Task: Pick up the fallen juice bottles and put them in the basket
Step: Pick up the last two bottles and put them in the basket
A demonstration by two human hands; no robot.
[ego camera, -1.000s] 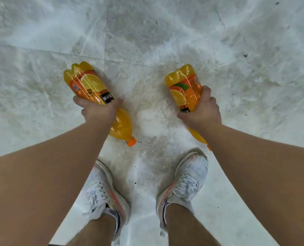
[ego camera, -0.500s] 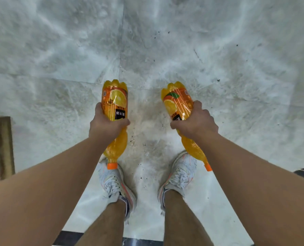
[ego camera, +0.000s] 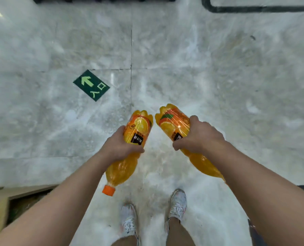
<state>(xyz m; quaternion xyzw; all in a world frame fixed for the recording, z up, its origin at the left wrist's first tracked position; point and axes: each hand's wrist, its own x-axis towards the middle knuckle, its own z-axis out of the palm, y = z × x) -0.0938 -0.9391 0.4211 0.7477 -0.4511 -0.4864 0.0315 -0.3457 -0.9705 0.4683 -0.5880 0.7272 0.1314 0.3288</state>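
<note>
Each hand grips a juice bottle above the floor [ego camera: 218, 77]: left hand [ego camera: 118, 147] wraps the left bottle [ego camera: 130, 151], right hand [ego camera: 199, 137] the right bottle [ego camera: 174, 121], caps toward the person.

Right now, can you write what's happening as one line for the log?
left hand: holds left juice bottle, cap toward feet | right hand: holds right juice bottle | basket: not visible

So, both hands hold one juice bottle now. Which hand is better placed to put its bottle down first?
Probably the left hand. Its juice bottle hangs on the side of the wooden box edge at lower left, which may be the basket. The right hand has no container in view near it.
</note>
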